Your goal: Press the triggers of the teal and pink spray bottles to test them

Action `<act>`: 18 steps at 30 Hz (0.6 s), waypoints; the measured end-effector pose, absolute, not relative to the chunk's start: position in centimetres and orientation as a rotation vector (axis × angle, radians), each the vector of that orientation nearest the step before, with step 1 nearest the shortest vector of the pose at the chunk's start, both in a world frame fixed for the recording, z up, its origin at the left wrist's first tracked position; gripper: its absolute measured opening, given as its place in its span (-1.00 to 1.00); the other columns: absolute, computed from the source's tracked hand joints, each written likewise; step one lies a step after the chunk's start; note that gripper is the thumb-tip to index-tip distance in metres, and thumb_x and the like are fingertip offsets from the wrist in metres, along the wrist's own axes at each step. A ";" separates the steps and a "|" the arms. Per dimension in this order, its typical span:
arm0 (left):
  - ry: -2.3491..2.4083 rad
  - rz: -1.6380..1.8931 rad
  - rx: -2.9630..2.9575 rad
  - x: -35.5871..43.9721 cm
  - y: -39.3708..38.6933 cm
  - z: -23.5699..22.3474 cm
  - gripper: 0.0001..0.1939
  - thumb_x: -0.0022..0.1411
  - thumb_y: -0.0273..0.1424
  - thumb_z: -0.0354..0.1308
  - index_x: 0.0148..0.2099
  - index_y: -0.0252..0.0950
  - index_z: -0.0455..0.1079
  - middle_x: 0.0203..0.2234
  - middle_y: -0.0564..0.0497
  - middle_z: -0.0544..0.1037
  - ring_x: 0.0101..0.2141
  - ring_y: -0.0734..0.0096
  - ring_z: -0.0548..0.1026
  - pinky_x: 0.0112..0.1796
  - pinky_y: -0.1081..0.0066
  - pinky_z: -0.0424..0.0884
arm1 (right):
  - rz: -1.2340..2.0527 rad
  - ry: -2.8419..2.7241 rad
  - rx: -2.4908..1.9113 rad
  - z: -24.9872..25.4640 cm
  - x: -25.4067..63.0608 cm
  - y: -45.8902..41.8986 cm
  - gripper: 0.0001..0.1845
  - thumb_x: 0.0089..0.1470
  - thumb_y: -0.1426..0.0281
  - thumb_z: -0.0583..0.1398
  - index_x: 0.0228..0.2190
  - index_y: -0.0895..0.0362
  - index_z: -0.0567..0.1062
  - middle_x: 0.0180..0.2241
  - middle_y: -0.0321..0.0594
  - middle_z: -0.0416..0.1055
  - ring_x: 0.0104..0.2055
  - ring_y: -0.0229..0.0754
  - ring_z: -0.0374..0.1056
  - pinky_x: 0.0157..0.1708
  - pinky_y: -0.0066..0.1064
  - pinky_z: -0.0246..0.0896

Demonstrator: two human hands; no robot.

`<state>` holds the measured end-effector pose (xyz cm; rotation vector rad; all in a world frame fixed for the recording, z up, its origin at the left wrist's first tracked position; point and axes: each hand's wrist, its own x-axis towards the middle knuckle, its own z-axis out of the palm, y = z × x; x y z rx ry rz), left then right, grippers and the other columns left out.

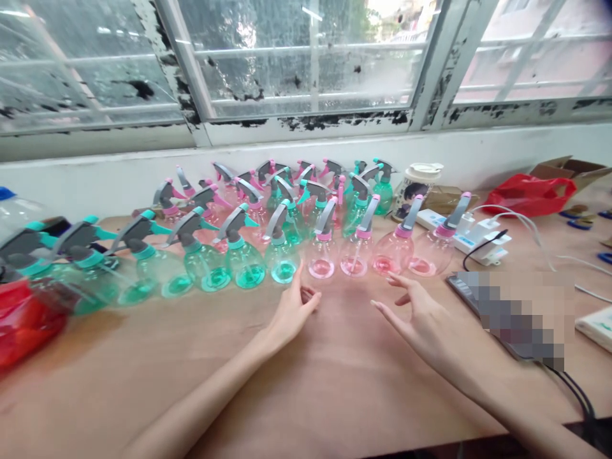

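Observation:
Several spray bottles stand upright in a front row on the wooden table (325,357). On the left side they are green, such as the green spray bottle (283,260); toward the right they are pink, like the pink spray bottle (322,255). My left hand (294,306) is just in front of the row where the colours meet, index finger stretched out and the others curled, holding nothing. In front of the rightmost pink spray bottles (393,250), my right hand (414,306) has its fingers spread, also without anything in it.
Behind the front row more pink and green spray bottles crowd toward the wall. A white patterned cup (417,188), a power strip (478,245) with cables and a red plastic bag (530,194) are at the right. A phone (492,319) lies near my right forearm. Another red bag (26,322) sits at left.

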<state>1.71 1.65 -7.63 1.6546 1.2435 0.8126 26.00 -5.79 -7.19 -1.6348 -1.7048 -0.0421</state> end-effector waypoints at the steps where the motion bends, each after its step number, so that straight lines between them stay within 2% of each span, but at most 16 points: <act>1: 1.254 0.806 1.672 1.0 1.3 -7.6 -0.26 0.24 -0.36 0.10 0.39 -0.24 -0.08 -0.33 0.03 0.50 -0.42 0.42 0.53 -0.28 0.37 0.43 | -0.003 -1.724 -1.618 -7.4 25.6 -5.8 -0.39 0.20 -0.08 0.03 0.00 0.17 0.37 -0.27 -0.01 0.50 -0.36 0.02 0.49 -0.42 -0.18 0.40; 4: 1.292 0.778 1.724 -1.6 -0.1 -7.4 -0.47 0.24 -0.35 0.09 0.25 -0.28 0.20 -0.34 0.02 0.53 -0.40 0.37 0.54 -0.25 0.35 0.42 | 0.162 -1.847 -1.526 -7.9 23.9 -5.7 -0.51 0.23 0.04 0.09 0.00 0.14 0.37 -0.20 -0.03 0.49 -0.31 -0.01 0.49 -0.37 -0.19 0.43; 7: 1.335 0.752 1.756 -5.0 -1.9 -7.1 -0.69 0.24 -0.32 0.09 0.00 -0.27 0.42 -0.41 0.03 0.55 -0.40 0.33 0.54 -0.26 0.34 0.41 | 0.323 -2.003 -1.404 -7.7 21.5 -5.4 -0.68 0.25 0.17 0.10 -0.07 0.09 0.41 -0.15 -0.07 0.48 -0.22 -0.04 0.48 -0.25 -0.18 0.43; 10: 1.410 0.768 1.753 -8.6 -3.9 -6.7 -0.77 0.23 -0.30 0.10 -0.12 -0.26 0.47 -0.45 0.03 0.56 -0.40 0.30 0.53 -0.29 0.35 0.39 | 0.417 -2.061 -1.314 -7.4 18.8 -4.6 -0.75 0.25 0.22 0.11 -0.14 0.08 0.44 -0.18 -0.11 0.49 -0.21 -0.05 0.47 -0.21 -0.16 0.42; 18: 1.648 1.024 1.595 -18.3 -8.3 -5.8 -0.72 0.19 -0.21 0.12 -0.14 -0.26 0.47 -0.51 0.06 0.53 -0.44 0.32 0.51 -0.35 0.36 0.40 | 0.575 -2.096 -1.122 -7.1 11.2 -2.1 -0.74 0.22 0.20 0.12 -0.19 0.09 0.47 -0.25 -0.12 0.52 -0.26 -0.06 0.48 -0.30 -0.19 0.44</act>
